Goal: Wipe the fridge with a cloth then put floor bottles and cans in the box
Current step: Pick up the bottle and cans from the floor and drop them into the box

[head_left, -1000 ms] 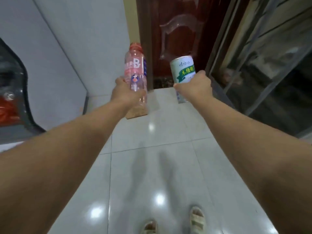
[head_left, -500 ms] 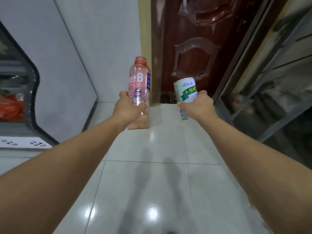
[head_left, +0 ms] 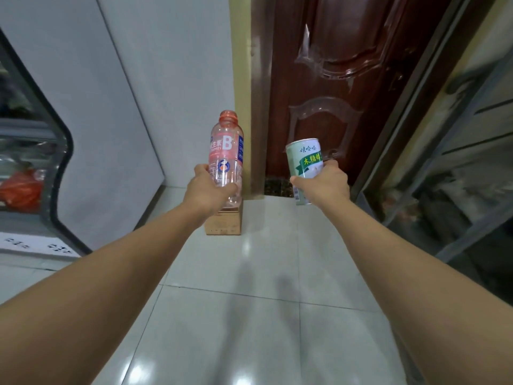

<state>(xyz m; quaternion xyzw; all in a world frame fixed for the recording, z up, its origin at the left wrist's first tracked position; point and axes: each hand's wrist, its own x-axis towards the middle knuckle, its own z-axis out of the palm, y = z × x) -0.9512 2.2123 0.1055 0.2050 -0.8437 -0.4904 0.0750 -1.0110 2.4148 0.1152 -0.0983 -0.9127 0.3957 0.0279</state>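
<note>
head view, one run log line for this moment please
left hand: holds bottle | right hand: holds can | box: on floor ahead | both items upright, above floor

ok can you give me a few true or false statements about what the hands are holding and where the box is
1. The left hand holds a pink bottle upright. True.
2. The bottle has its cap on. False: its neck is open, with no cap.
3. The right hand holds a white and green can. True.
4. The cardboard box stands on a shelf. False: it stands on the tiled floor by the dark wooden door.
5. The can is already inside the box. False: it is in the right hand's grip, in the air to the right of the box.
</note>
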